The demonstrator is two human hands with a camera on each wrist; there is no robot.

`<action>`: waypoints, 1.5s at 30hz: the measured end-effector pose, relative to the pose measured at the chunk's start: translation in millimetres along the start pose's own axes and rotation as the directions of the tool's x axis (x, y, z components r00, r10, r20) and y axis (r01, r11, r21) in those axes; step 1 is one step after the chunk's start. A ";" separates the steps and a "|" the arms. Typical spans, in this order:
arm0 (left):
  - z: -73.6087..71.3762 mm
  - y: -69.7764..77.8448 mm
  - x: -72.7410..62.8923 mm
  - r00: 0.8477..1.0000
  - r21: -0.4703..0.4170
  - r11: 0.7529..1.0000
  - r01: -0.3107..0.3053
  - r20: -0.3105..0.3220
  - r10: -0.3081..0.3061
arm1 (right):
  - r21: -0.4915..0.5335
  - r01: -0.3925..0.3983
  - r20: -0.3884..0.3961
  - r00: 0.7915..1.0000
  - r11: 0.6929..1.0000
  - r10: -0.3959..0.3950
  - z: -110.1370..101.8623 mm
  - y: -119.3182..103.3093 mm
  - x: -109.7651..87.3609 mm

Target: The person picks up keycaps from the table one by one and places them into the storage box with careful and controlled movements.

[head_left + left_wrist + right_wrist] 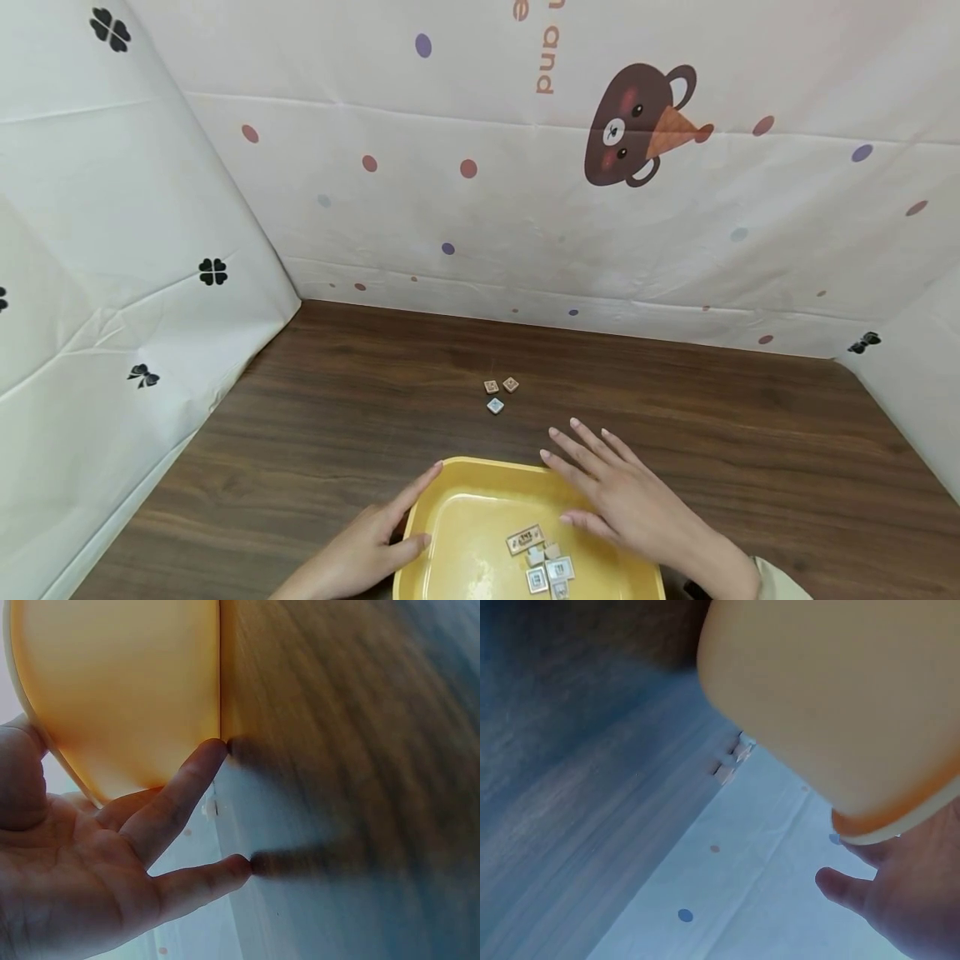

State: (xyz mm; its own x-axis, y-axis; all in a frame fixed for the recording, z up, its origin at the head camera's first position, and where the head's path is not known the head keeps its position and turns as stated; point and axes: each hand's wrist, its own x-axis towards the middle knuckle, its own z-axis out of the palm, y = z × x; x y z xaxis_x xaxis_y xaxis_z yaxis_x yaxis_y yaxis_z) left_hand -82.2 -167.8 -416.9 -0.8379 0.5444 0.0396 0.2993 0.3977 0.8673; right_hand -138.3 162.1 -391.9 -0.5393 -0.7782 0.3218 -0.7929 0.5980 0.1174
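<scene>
In the head view a yellow tray (pixel 480 463) stands at the near edge. My left hand (pixel 358 550) holds its left wall, thumb over the rim and fingers along the outside; in the left wrist view the ring and little fingers (pixel 202 881) reach down at the tabletop. Over the tray's right side is my right hand (pixel 637 504), its straight, spread fingers reaching past the far rim, thumb over the inside. Inside the tray lie a rectangular printed wooden tile (pixel 525 540) and several small square tiles (pixel 559 570), some overlapping.
Beyond the tray, two tan tiles (pixel 491 387) and one whitish tile (pixel 495 406) lie on the dark wooden table (pixel 337 400). A white printed cloth (pixel 480 208) with dots and a bear hangs behind the table and continues along both sides.
</scene>
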 end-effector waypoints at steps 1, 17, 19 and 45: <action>0.0 -0.1 0.0 1.000 0.001 1.000 0.002 0.000 -0.002 | 0.000 -0.002 0.006 1.000 1.000 0.002 0.9 1.1 0.9; -0.2 -0.2 0.9 1.000 -0.021 1.000 0.006 0.016 -0.006 | 0.038 -0.047 0.056 0.997 0.998 0.045 7.4 18.0 13.4; 0.0 -0.6 0.9 1.000 -0.021 1.000 0.006 0.016 -0.006 | 0.054 -0.071 0.082 0.994 0.996 0.067 8.0 19.3 14.8; 1.5 -1.5 1.1 0.999 0.013 0.999 -0.035 -0.019 0.036 | 0.091 -0.104 0.094 0.991 0.990 0.095 19.7 59.3 48.8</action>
State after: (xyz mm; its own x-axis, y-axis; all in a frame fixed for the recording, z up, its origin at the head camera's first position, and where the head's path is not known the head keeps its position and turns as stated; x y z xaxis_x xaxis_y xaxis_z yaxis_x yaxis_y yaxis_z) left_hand -82.8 -166.6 -419.0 -0.8352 0.5441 0.0800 0.3349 0.3880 0.8587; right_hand -217.2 155.8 -387.7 -0.6365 -0.7323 0.2420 -0.7552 0.6555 -0.0025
